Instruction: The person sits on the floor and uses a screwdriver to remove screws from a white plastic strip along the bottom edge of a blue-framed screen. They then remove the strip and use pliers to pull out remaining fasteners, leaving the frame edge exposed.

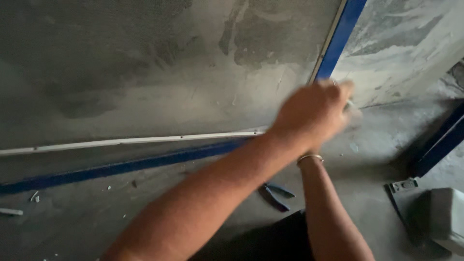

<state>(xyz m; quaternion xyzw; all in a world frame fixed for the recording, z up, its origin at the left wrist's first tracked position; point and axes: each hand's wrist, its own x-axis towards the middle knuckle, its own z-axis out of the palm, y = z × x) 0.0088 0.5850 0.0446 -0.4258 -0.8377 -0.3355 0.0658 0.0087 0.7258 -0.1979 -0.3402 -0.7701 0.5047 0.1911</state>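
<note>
My left hand point(311, 113) curled at blue frame point(338, 38) corner; right hand hidden, grip unclear. Pliers point(276, 194) on floor point(367, 159).

Dim, flat light; wall point(145, 72) left of left hand point(311, 113) sinking into murk. Hand smearing with motion blur. Brighter patch showing right of hand. Grain softening everything.

Building site: bare plaster wall point(145, 72), dusty concrete floor point(377, 145).
</note>
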